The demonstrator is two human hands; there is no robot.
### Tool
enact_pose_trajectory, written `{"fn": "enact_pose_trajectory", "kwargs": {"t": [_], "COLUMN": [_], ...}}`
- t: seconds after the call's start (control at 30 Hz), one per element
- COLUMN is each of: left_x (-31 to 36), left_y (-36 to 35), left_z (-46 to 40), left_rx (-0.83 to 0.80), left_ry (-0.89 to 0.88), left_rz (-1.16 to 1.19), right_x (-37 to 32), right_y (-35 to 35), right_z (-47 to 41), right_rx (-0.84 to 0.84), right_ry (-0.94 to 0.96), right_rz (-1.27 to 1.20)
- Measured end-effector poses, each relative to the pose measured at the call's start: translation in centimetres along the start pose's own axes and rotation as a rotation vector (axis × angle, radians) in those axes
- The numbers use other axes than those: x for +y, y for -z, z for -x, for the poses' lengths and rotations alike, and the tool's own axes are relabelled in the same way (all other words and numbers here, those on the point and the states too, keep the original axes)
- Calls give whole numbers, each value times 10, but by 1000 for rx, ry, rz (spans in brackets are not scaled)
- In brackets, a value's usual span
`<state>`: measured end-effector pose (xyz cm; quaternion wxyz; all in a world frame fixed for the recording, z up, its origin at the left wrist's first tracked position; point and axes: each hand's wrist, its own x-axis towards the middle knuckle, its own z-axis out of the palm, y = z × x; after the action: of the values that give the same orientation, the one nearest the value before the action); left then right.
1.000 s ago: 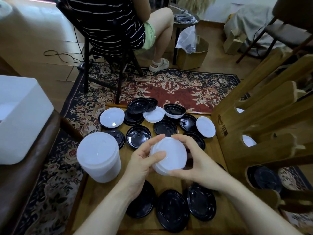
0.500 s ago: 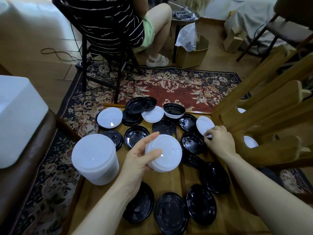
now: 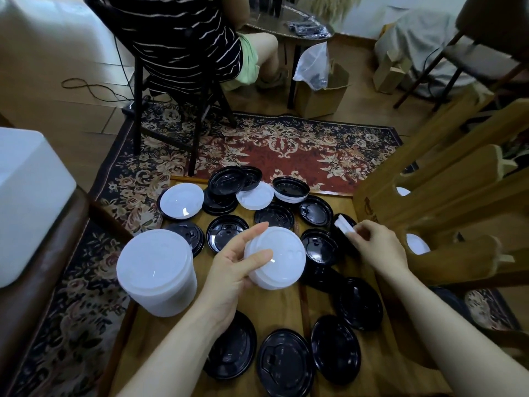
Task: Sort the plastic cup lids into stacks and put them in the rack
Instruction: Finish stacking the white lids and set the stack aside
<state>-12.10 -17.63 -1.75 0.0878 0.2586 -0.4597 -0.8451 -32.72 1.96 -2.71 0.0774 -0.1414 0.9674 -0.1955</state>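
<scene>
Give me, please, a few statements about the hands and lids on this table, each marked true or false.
1. The left hand holds a small stack of white lids. True.
2. The right hand rests flat on a black lid. False: it pinches a single white lid, tilted up on edge.
3. A tall stack of white lids stands on the table, left of the left hand. True.
4. Every lid lying loose on the table is white. False: most are black, like the black lid nearest the camera.
5. The wooden rack stands on the right. True.
</scene>
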Motion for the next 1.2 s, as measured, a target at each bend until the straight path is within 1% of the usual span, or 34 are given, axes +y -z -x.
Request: {"fn": "enact_pose_trajectory", "kwargs": {"t": [0.07, 0.13, 0.17, 0.23, 0.3, 0.4, 0.53, 0.6, 0.63, 0.7, 0.77, 0.87, 0.97, 1.03, 1.2], "left_x": [0, 0, 0, 0, 1, 3, 2, 0, 0, -1, -1, -2, -3, -3, -1], "left_y": [1, 1, 2, 1, 0, -2, -1, -1, -1, -3, -5, -5, -3, -2, -2], "left_z": [0, -1, -1, -1, -1, -1, -1, -1, -1, 0, 1, 2, 1, -1, -1], "left_rx": [4, 7, 7, 6, 20, 48, 75, 84, 79, 54, 29, 24, 44, 58, 91], "left_ry": [0, 0, 1, 3, 4, 1, 6, 15, 24, 50, 75, 94, 91, 86, 73], "left_rz": [3, 9, 9, 7, 18, 39, 29, 24, 22, 22, 21, 22, 32, 49, 84], "right_x": [-7, -18, -25, -39, -50, -59, -72, -76, -77, -78, -79, -82, -84, -84, -81], "right_y": [10, 20, 26, 35, 39, 38, 34, 33, 31, 25, 18, 12, 13, 11, 2], "right_z": [6, 13, 17, 27, 35, 45, 57, 60, 61, 63, 65, 68, 71, 72, 80], "right_rx": [37, 57, 41, -56, -193, -362, -561, -616, -621, -581, -520, -452, -437, -442, -395], "right_ry": [-45, -78, -112, -197, -245, -263, -218, -194, -172, -136, -142, -155, -149, -85, 189], "right_rz": [-151, -422, -577, -853, -1067, -1252, -1379, -1339, -1264, -1091, -1000, -963, -970, -912, -615]}}
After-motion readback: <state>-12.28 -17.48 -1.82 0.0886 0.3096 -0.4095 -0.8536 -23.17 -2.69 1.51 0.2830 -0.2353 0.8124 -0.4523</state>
